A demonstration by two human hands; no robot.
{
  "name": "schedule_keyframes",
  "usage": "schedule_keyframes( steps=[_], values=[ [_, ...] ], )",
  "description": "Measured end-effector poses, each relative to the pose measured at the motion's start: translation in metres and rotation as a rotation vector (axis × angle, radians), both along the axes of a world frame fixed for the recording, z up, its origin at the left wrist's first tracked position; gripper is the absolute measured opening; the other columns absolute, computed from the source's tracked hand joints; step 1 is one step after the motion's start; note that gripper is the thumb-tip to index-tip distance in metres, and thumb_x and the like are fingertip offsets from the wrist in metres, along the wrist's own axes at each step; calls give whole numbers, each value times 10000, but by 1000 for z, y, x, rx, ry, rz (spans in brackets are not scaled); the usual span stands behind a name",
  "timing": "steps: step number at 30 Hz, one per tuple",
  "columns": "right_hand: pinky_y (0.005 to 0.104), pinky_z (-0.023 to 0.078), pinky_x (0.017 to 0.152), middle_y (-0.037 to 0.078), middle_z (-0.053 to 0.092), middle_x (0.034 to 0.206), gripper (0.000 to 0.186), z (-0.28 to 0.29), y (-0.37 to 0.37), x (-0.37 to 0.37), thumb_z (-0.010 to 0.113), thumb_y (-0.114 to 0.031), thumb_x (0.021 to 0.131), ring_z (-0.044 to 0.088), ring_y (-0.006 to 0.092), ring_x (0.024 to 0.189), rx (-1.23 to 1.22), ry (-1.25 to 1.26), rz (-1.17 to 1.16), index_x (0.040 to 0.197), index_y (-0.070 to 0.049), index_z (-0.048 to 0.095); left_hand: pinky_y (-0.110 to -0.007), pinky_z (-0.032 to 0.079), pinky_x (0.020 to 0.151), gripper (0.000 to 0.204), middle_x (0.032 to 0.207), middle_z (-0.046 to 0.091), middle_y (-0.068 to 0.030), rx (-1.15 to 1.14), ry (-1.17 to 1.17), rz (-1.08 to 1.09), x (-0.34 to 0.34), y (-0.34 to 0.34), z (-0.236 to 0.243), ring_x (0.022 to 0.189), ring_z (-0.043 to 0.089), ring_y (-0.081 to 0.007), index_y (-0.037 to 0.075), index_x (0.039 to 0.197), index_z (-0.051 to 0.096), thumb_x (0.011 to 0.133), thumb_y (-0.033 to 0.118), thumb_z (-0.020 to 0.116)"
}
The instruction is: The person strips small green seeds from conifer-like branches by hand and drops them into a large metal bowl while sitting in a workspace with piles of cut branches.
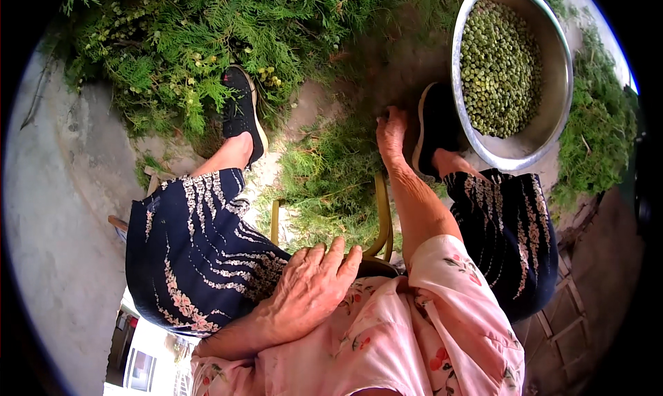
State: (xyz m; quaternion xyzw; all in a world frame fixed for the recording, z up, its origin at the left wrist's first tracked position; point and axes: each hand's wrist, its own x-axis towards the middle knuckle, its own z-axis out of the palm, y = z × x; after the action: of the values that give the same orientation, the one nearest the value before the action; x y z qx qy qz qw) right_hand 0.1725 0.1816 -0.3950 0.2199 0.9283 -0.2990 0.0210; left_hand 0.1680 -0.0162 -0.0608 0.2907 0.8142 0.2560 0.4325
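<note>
My left hand [314, 285] rests across my lap, fingers stretched out and slightly apart, holding nothing. Down between my feet, my right hand [392, 128] reaches to the ground beside my right shoe [434, 123]. Its fingers are bent together, and anything in them is too small or hidden to name. Cut evergreen sprigs [328, 161] lie on the ground close to that hand. To the right of my right shoe, a metal basin [514, 162] holds a heap of small round green cones or seeds [498, 68].
A large pile of leafy evergreen branches [179, 44] with small yellow-green cones covers the ground ahead and left, against my left shoe [242, 113]. More greenery [597, 137] lies right of the basin. A curved yellowish frame [382, 216] stands between my knees.
</note>
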Motion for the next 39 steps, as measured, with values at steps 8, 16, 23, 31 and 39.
schedule_keyframes(
  steps=[8,16,23,31,39],
  values=[
    [396,434,693,201,587,794,228,-10,18,-76,581,-131,730,549,361,767,-300,45,-169,913,5,585,-353,436,720,405,1108,490,-215,32,24,23,-3,-3,0,841,525,-283,1,1150,464,751,72,460],
    [387,446,697,191,612,831,256,-21,7,-136,623,-106,701,572,356,801,-16,62,58,935,-9,585,-352,436,711,411,1105,488,-219,56,54,38,-5,-5,-4,835,523,-284,-26,1127,480,733,90,470],
    [323,448,635,153,604,776,249,-3,-19,-142,613,-103,722,565,249,693,-377,-5,-9,943,5,576,-354,434,701,409,1085,492,-230,67,29,53,-4,-11,-5,824,522,-297,-26,1116,481,740,135,489],
    [378,450,652,188,561,835,202,-4,-76,-156,616,-46,695,556,343,753,-214,92,158,894,-24,593,-352,436,691,383,1036,508,-194,58,4,136,-5,-9,-5,813,530,-273,-3,1103,495,777,195,522],
    [302,442,553,102,582,758,243,5,-63,-129,615,-62,745,555,211,634,-475,28,-25,976,-9,561,-353,447,677,396,1042,517,-191,55,27,118,-2,-11,-4,805,538,-272,6,1113,494,771,203,525]
  ],
)
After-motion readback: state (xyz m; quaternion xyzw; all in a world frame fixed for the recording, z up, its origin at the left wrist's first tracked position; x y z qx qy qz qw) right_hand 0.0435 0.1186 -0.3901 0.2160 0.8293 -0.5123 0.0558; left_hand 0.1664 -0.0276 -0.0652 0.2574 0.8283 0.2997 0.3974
